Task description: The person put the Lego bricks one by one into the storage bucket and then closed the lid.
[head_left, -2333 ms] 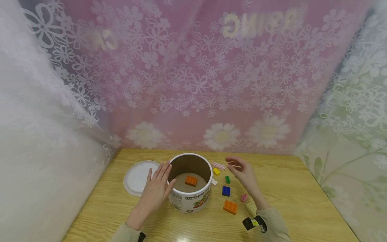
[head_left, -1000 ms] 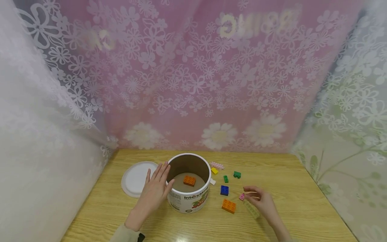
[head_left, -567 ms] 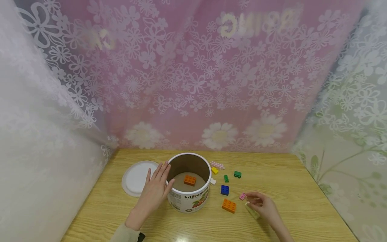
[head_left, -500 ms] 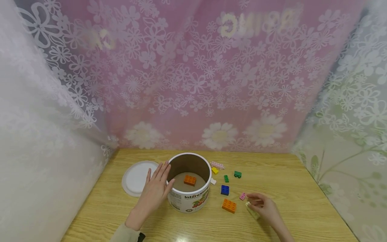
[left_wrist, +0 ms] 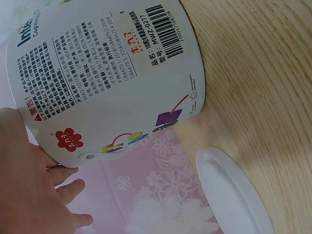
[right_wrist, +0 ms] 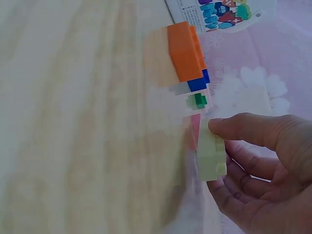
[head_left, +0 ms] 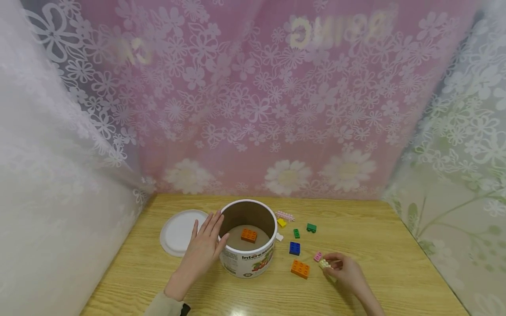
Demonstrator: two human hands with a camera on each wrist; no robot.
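My left hand (head_left: 203, 248) rests on the left side of the white bucket (head_left: 247, 265), fingers stretched out at its rim. In the left wrist view the fingers lie against the bucket's upper wall. An orange toy brick (head_left: 249, 235) lies on the bucket's floor. My right hand (head_left: 345, 274) pinches a pale yellow toy brick (right_wrist: 210, 156) between thumb and fingers, low over the table; the hand hides part of it in the head view. Just left of these fingers is a small pink brick (head_left: 318, 256). A larger orange brick (head_left: 300, 269) lies further left.
Between bucket and right hand lie a blue brick (head_left: 294, 248), a small green brick (head_left: 296, 233) and a dark green brick (head_left: 311, 228). Near the bucket are yellow (head_left: 281, 223), white (head_left: 279, 237) and pink dotted (head_left: 285, 216) pieces. A white lid (head_left: 179, 232) lies left.
My right hand has come down toward the front right and taken hold of the pale yellow brick, turning it. The dark green brick now shows where that hand was. My left hand has stayed put.
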